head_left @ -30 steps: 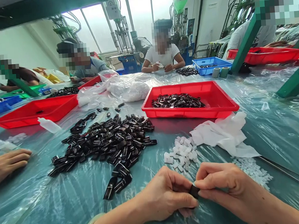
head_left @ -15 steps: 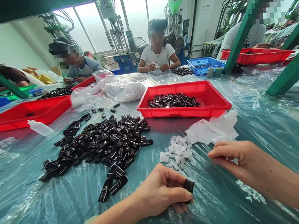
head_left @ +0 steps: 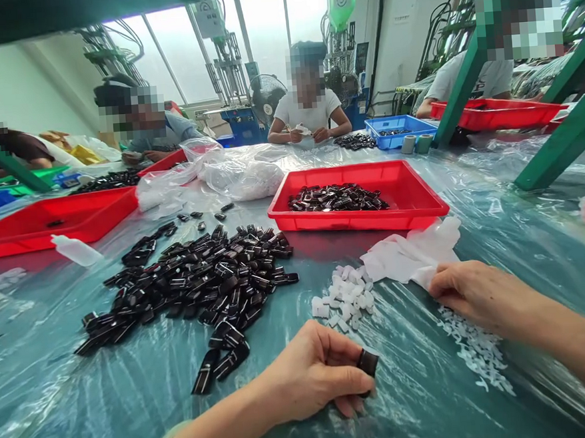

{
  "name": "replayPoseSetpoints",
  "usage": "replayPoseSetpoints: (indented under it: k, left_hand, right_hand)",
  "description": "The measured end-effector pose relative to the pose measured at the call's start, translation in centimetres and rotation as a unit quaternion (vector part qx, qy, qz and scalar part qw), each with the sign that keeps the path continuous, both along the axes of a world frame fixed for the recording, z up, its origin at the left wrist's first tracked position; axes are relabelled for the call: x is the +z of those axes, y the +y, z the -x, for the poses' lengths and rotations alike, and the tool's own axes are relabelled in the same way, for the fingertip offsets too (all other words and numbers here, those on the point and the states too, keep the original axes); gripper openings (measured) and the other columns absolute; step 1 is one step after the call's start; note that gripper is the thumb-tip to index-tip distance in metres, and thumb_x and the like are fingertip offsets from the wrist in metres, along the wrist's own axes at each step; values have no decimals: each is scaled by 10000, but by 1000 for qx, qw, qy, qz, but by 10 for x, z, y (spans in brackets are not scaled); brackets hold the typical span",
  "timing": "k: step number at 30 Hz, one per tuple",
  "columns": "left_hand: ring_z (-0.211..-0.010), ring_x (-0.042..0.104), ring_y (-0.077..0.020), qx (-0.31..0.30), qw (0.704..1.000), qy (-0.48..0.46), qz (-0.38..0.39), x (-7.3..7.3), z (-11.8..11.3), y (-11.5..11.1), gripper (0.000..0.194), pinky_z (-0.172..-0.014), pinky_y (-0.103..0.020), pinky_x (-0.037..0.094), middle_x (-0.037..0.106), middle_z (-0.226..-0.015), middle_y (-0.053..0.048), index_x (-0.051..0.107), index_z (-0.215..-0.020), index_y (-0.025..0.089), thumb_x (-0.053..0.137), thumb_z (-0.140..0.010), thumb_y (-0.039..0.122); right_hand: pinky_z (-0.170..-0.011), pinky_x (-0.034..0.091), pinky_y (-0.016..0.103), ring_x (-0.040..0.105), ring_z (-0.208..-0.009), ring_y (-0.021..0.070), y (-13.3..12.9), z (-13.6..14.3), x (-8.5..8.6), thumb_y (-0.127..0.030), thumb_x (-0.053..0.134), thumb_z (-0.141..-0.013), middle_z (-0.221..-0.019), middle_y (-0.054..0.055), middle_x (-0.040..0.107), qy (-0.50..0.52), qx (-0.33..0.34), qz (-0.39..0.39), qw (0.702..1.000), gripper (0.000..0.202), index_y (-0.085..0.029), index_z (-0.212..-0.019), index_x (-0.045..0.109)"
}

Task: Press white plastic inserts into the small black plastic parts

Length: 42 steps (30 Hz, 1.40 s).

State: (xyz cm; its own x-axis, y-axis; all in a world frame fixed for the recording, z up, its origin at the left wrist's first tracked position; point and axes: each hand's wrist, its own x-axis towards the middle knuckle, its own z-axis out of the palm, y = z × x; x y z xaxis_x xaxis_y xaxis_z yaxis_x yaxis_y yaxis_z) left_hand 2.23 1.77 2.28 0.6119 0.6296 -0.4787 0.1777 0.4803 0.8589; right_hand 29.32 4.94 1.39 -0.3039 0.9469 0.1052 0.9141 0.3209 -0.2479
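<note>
My left hand (head_left: 328, 370) is closed around a small black plastic piece (head_left: 367, 362), thumb on the near side, with one end showing past the fingers. Over on the right, my right hand (head_left: 471, 296) has its fingers curled together at the near edge of a white cloth (head_left: 400, 255). What its fingertips hold, if anything, is hidden. Small white slivers (head_left: 476, 349) lie scattered beneath and in front of that hand. Between the hands and beyond them is a heap of white translucent blocks (head_left: 346, 295). A large pile of glossy black pieces (head_left: 211, 271) spreads to the left.
A red tray (head_left: 421, 200) with black pieces stands ahead, another red tray (head_left: 86, 203) at left. A white squeeze bottle (head_left: 77, 251) lies near it. Clear plastic sheeting covers the table. Green posts (head_left: 562, 140) rise at right. Co-workers sit across the table.
My right hand has moved slightly right and back to the cloth's edge, its fingers curling down, uncovering more white slivers. My left hand keeps the black piece almost in place.
</note>
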Motion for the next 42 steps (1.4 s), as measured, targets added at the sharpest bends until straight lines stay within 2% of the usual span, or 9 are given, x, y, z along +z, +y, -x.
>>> replayPoseSetpoints:
  k: [5, 9, 13, 15, 18, 21, 28, 36, 42]
  left_hand:
    - [-476, 549, -63, -1, 1000, -5, 0, -2, 1, 0, 158, -457, -143, 461, 583, -549, -6, 677, -694, 89, 680, -634, 236]
    - [-480, 550, -62, -5, 1000, -6, 1, -1, 0, 0, 163, -458, -143, 459, 588, -561, -9, 679, -703, 89, 680, -634, 237]
    - [-485, 548, -64, -2, 1000, -8, 7, 1, -1, -2, 176, -462, -147, 457, 583, -561, -7, 680, -713, 90, 684, -627, 244]
    - [-486, 544, -63, -4, 1000, -7, 10, 2, -1, -2, 175, -469, -149, 455, 575, -553, -1, 681, -716, 94, 681, -628, 244]
    - [-489, 537, -60, -12, 1000, -5, 10, 2, 0, -2, 172, -480, -150, 449, 566, -553, 7, 684, -727, 100, 678, -631, 242]
    - [-483, 528, -57, -17, 1000, -4, 10, 2, 1, -2, 172, -488, -158, 446, 562, -562, 12, 683, -730, 104, 678, -631, 244]
    - [-493, 522, -61, -19, 1000, -10, -2, 3, 1, -2, 185, -504, -169, 451, 526, -554, 20, 679, -741, 95, 671, -646, 254]
    - [-489, 523, -71, 5, 1000, -12, -12, -1, -1, -4, 206, -497, -177, 457, 549, -554, 7, 692, -796, 88, 658, -655, 234]
    - [-482, 498, -61, 22, 999, -25, -21, -1, -1, -4, 179, -486, -166, 447, 540, -549, 13, 689, -758, 95, 656, -660, 241]
  right_hand:
    - [-539, 362, 269, 516, -602, 162, -2, 4, 0, -186, 425, -760, -683, 28, 540, -14, 25, 19, 999, 153, -204, -614, 467]
    - [-557, 370, 271, 487, -585, 139, -7, 17, 10, -256, 370, -840, -716, 18, 540, 3, 24, 13, 1000, 175, -205, -697, 458]
    - [-526, 373, 250, 489, -555, 123, -19, 41, 23, -297, 420, -843, -617, -12, 550, 138, 4, 72, 988, 203, -204, -693, 518]
    - [-547, 396, 241, 515, -591, 125, -25, 53, 25, -304, 491, -811, -623, -10, 571, 258, 8, 138, 956, 186, -196, -673, 554]
    - [-534, 410, 220, 521, -599, 118, -33, 66, 22, -303, 611, -725, -641, -14, 580, 416, -2, 231, 879, 126, -188, -692, 573]
    - [-509, 397, 206, 490, -561, 101, -37, 74, 18, -271, 677, -659, -591, -23, 559, 489, 0, 270, 829, 131, -172, -647, 591]
    - [-559, 433, 209, 535, -594, 107, -43, 84, 14, -240, 671, -699, -629, 4, 606, 496, 61, 206, 841, 105, -173, -618, 665]
    - [-551, 460, 193, 576, -601, 104, -47, 88, 13, -171, 607, -753, -693, 8, 631, 450, 106, 123, 878, 103, -201, -738, 704]
    - [-572, 464, 193, 579, -633, 104, -48, 86, 15, -112, 555, -769, -738, 7, 621, 392, 149, 71, 905, 205, -235, -843, 701]
